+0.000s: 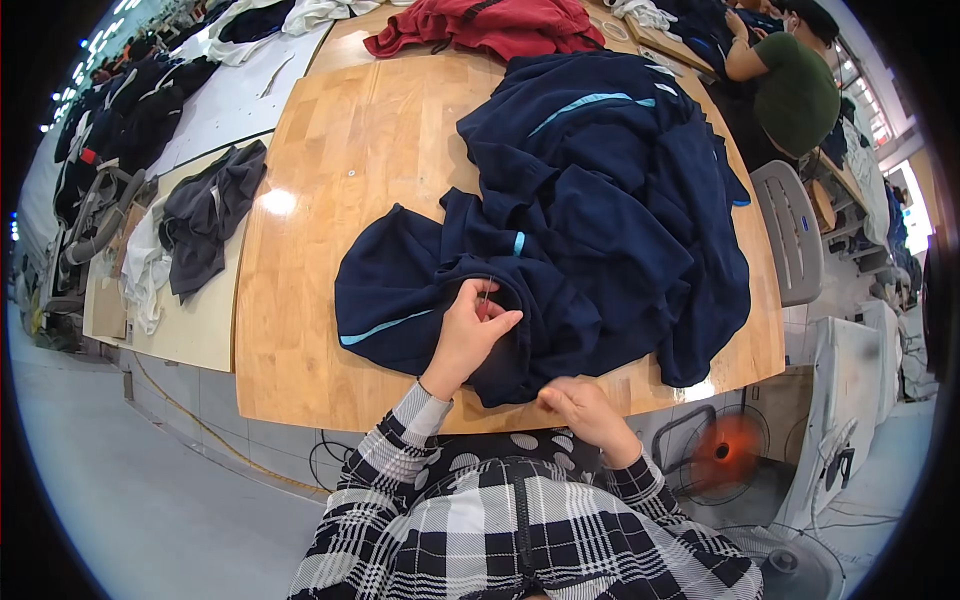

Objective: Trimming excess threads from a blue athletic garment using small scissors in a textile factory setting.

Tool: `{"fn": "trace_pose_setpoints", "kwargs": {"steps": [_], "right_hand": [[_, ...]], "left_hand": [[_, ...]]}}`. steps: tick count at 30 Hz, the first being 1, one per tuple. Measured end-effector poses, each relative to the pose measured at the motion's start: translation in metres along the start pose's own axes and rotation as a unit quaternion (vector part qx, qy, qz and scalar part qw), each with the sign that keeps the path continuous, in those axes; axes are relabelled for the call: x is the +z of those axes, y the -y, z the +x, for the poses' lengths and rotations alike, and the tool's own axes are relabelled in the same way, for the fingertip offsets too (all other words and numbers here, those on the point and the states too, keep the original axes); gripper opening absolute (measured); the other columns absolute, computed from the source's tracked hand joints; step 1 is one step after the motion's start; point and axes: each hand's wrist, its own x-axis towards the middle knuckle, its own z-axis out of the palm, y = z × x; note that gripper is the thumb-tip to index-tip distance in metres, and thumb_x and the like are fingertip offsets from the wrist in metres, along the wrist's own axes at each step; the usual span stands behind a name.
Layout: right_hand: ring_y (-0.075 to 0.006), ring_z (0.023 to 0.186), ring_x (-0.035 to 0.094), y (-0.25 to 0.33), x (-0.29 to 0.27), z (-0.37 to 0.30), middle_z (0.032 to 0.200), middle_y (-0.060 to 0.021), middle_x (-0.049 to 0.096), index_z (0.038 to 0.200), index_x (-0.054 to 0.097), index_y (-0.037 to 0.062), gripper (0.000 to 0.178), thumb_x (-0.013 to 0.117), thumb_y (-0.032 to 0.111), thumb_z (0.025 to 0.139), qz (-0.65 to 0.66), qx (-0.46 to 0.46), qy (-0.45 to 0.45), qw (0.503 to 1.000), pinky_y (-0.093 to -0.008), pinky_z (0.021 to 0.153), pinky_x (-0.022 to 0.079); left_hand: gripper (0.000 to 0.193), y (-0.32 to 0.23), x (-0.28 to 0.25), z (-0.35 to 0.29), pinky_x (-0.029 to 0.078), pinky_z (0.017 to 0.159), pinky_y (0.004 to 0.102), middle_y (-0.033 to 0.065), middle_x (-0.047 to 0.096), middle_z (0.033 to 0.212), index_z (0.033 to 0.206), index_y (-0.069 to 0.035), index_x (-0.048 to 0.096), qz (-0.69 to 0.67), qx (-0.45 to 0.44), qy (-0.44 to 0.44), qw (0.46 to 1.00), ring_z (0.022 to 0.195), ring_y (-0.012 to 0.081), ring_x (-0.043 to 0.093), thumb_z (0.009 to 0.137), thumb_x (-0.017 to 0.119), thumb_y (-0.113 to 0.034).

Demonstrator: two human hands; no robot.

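A navy garment (620, 230) with light-blue stripes lies bunched over the right half of the wooden table, its folds reaching the near edge. My left hand (470, 335) is over an opening in the cloth, fingers closed on a small thin tool (486, 298) with a slim metal end and a reddish part; its exact kind is too small to tell. By the near edge of the cloth, my right hand (592, 412) is closed with the fingers curled in. Whatever it pinches is hidden.
Red cloth (490, 25) lies at the table's far edge. On a lower table at the left hang a grey garment (210, 215) and white cloth (147, 265). A grey chair (787, 230) stands to the right, near a seated person (790, 90). A fan (722, 452) is below the table.
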Motion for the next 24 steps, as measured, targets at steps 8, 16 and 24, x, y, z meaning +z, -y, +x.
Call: {"fn": "trace_pose_setpoints", "kwargs": {"steps": [8, 16, 24], "right_hand": [[-0.0259, 0.068, 0.063, 0.003, 0.03, 0.041, 0.081, -0.0097, 0.064, 0.089, 0.065, 0.0028, 0.013, 0.07, 0.01, 0.08, -0.178, -0.087, -0.302, 0.932, -0.0319, 0.062, 0.05], [-0.0269, 0.069, 0.062, -0.004, 0.035, 0.041, 0.078, -0.0087, 0.063, 0.087, 0.063, 0.004, 0.008, 0.065, 0.003, 0.08, -0.215, -0.121, -0.299, 0.922, -0.0335, 0.061, 0.05], [-0.016, 0.074, 0.059, 0.008, 0.023, 0.036, 0.1, -0.0082, 0.058, 0.085, 0.057, 0.001, 0.004, 0.059, 0.001, 0.089, 0.115, -0.103, -0.222, 0.963, -0.0255, 0.069, 0.05]], "left_hand": [[0.042, -0.005, 0.004, -0.001, 0.047, 0.068, 0.0208, 0.0052, 0.062, 0.084, 0.112, 0.002, 0.049, 0.007, -0.004, 0.0, 1.0, 0.074, 0.0089, 0.057, 0.08, 0.074, -0.009], [0.045, 0.001, 0.002, 0.0, 0.048, 0.068, 0.0232, 0.0076, 0.064, 0.085, 0.114, 0.003, 0.05, 0.004, -0.002, 0.003, 1.0, 0.074, 0.0113, 0.059, 0.08, 0.074, -0.014], [0.044, -0.006, 0.003, -0.002, 0.048, 0.069, 0.0234, 0.0081, 0.064, 0.086, 0.116, 0.003, 0.05, 0.01, -0.001, 0.011, 1.0, 0.075, 0.011, 0.059, 0.082, 0.072, -0.016]]}}
